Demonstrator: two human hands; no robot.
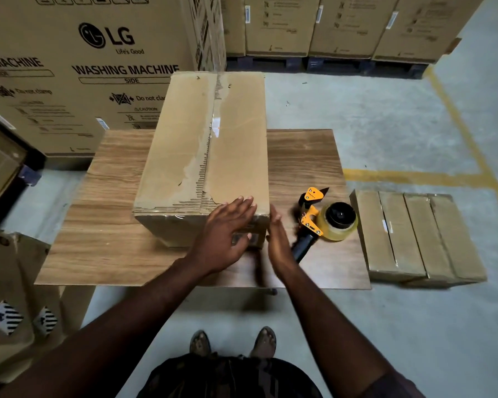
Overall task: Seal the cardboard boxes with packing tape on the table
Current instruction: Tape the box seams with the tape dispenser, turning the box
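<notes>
Cardboard box corner beneath straight left fingers, straight right fingers alongside

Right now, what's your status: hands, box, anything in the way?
Left hand flat on box, near corner. Right hand open beside that corner. Tape dispenser lying on table, untouched. Nothing in the way.

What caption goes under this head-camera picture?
The left hand and right hand reach the brown cardboard box on the wooden table, yellow tape dispenser beside it.

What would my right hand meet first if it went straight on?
Likely the cardboard box, at its near right corner; the right hand points along that edge, though depth is unclear.
</notes>
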